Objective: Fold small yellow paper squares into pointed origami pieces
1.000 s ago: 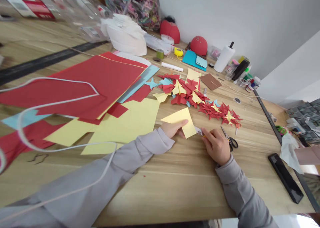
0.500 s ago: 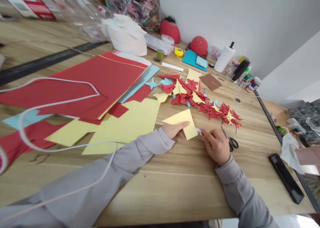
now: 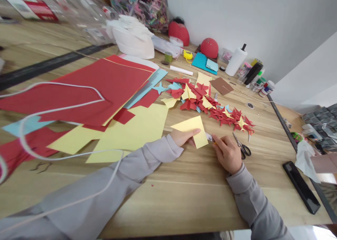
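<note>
A small yellow sheet (image 3: pixel 191 130) is held flat on the wooden surface (image 3: pixel 184 191), near its front middle. It is pressed down by the left hand (image 3: pixel 183 137), whose fingers are laid along the sheet's near edge. A small cutter (image 3: pixel 210 138) is gripped by the right hand (image 3: pixel 228 154), fingers curled around it, and its tip is set against the sheet's right corner. Scissors (image 3: pixel 242 147) are seen just beside the right hand, closed. Behind the sheet a heap of folded red and yellow stars (image 3: pixel 210 106) is spread. Large red paper (image 3: pixel 100 85) and yellow paper (image 3: pixel 137 127) are laid to the left. A black phone (image 3: pixel 301 187) is seen at the right edge.
</note>
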Demonstrator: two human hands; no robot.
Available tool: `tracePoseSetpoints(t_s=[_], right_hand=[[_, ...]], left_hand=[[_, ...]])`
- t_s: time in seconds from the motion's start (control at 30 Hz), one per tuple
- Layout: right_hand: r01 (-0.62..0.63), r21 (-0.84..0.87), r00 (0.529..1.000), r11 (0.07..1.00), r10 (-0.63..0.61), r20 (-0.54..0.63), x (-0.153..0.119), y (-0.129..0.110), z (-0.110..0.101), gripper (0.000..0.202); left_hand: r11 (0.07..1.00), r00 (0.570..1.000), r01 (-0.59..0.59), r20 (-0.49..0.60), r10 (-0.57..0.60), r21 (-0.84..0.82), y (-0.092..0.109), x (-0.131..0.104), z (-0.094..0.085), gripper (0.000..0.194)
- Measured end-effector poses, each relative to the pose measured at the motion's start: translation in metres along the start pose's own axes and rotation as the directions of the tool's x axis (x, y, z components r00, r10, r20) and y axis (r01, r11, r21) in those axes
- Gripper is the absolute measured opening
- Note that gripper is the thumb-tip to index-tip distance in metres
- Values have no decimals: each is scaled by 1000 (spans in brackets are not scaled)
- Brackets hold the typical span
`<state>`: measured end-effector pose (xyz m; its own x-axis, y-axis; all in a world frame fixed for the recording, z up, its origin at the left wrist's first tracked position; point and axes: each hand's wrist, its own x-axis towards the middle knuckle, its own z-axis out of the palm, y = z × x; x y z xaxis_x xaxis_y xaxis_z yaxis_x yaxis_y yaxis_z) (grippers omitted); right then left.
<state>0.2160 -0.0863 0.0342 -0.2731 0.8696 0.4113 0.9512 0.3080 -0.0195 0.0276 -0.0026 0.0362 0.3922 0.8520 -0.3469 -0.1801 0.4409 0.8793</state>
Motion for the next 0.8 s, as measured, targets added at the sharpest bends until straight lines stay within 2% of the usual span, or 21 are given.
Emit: tracePoseSetpoints(t_s=[0.2,0.37,0.8], right_hand=[[-3,1,1000,1000,3,-13,0,-3,3,33],[-18,5,1000,1000,18,-20,-1,-5,5,34],[-34,-6,998,999,34,-43,0,-2,2,34]], left_hand=[[1000,1000,-6,1,6,22,1,-3,2,27],[999,999,-24,-25,25,22,-1,-1,1,28],[1000,1000,-3,-5,3,3,-1,-1,-1,34]])
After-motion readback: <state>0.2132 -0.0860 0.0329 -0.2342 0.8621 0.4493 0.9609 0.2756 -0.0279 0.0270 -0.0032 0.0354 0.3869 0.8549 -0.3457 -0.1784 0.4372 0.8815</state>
